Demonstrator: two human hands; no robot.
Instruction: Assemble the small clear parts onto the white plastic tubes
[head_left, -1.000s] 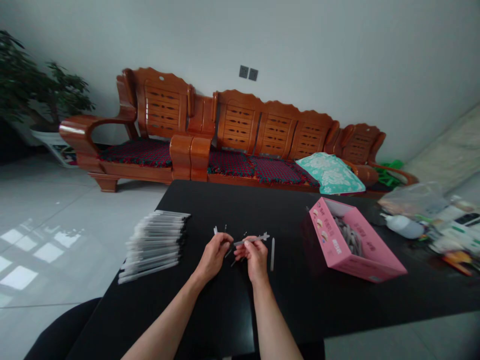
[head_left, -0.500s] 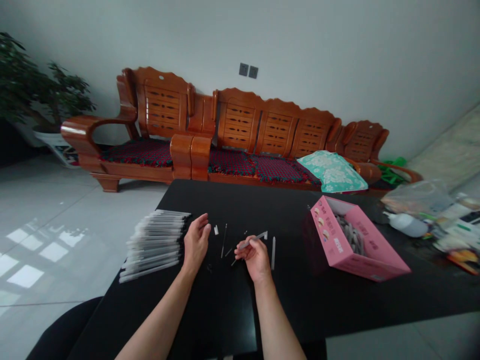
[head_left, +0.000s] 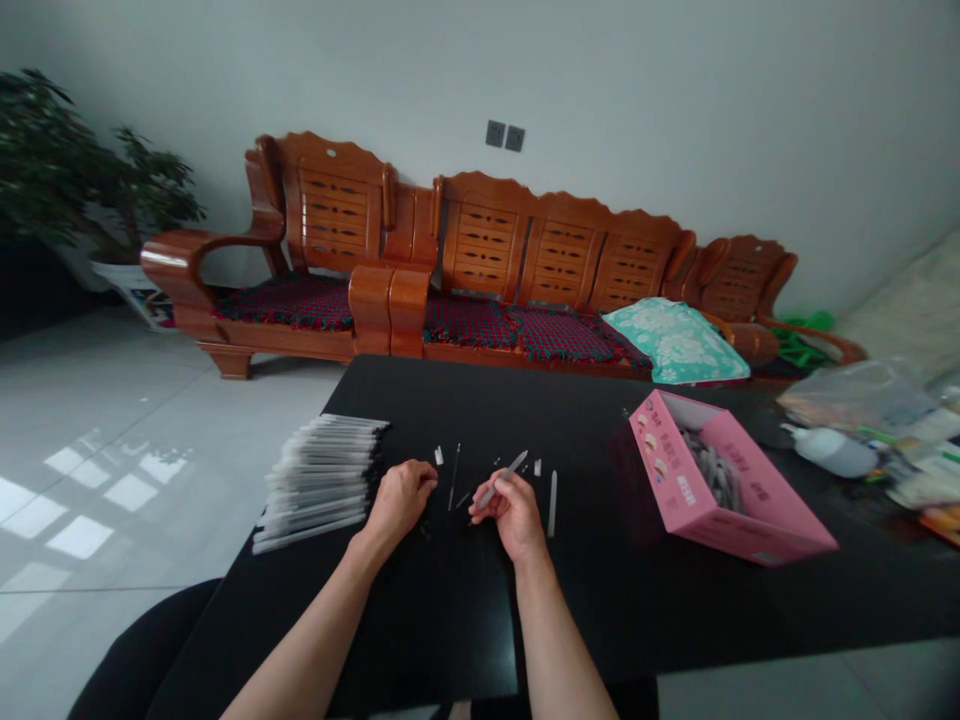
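A translucent whitish pen barrel [head_left: 513, 464] slants up between the thumb and fingers of my right hand [head_left: 514, 512]. My left hand [head_left: 402, 500] rests low over the table with its fingers curled together; whatever is in them is hidden. Beside the left hand lie small black pieces [head_left: 426, 528] and a white pen cap [head_left: 439, 455]. A thin pen refill [head_left: 454, 477] lies between the hands. Right of my right hand are a second white cap [head_left: 537, 467] and another pen barrel [head_left: 553, 503]. Left of my left hand, many pens [head_left: 315, 480] lie in a pile.
A pink box [head_left: 731, 530] holding grey pen parts [head_left: 712, 470] stands on the black table [head_left: 585, 610] at right. Beyond it are a plastic bag [head_left: 847, 395] and a white bottle [head_left: 832, 450]. A wooden sofa [head_left: 480, 240] with a green cushion [head_left: 675, 340] runs behind.
My left hand has moved toward the table's middle and its fingers have curled in. In my right hand the pen barrel is tilted more steeply. The view has shifted slightly.
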